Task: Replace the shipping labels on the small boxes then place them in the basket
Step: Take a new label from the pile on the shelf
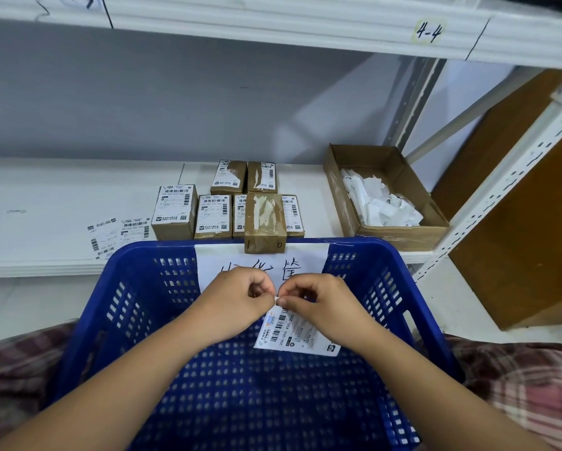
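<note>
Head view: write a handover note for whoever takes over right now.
Left hand and right hand both pinch the top corner of one shipping label above the blue basket.
A bare taped box stands at the shelf's front edge, labelled boxes beside and behind it, two loose labels to their left.
Done: one box looks stripped. Left: relabel every box, then fill the basket.

Boxes (221, 209) behind basket (403, 288), on shelf (45, 222)

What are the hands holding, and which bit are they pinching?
A shipping label. The left hand and the right hand both pinch its top corner between their fingers, over the blue basket.
</note>
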`<state>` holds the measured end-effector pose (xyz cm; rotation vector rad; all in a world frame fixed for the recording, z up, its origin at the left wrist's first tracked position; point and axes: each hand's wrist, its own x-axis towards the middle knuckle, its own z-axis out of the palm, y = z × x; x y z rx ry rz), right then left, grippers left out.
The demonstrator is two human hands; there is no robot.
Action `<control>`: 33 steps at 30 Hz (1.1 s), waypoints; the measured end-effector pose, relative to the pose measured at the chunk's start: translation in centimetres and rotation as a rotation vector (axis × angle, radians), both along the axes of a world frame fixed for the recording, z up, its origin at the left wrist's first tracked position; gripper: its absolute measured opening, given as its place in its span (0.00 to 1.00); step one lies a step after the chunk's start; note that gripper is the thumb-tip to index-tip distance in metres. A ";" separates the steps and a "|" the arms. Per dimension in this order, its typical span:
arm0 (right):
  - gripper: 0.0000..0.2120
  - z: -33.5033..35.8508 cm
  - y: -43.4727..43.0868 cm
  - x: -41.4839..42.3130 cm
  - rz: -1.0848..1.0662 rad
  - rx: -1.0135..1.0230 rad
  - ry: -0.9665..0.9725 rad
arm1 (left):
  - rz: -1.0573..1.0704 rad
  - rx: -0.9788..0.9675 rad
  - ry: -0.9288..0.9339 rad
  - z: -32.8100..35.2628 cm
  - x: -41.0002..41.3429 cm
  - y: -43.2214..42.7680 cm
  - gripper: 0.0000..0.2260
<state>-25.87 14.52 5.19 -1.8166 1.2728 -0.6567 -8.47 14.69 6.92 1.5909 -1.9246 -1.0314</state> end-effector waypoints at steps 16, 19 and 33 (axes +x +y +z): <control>0.09 -0.5 0.4 0.5 -0.242 -0.116 0.022 | 0.181 0.166 0.279 -0.4 -0.3 -0.1 0.06; 0.08 -0.6 0.6 0.8 -0.292 -0.041 -0.068 | 0.275 0.194 0.352 -0.4 -0.5 -0.2 0.07; 0.07 -1.6 1.4 1.9 -0.190 0.100 -0.141 | 0.161 0.005 0.219 -1.4 -0.9 0.0 0.10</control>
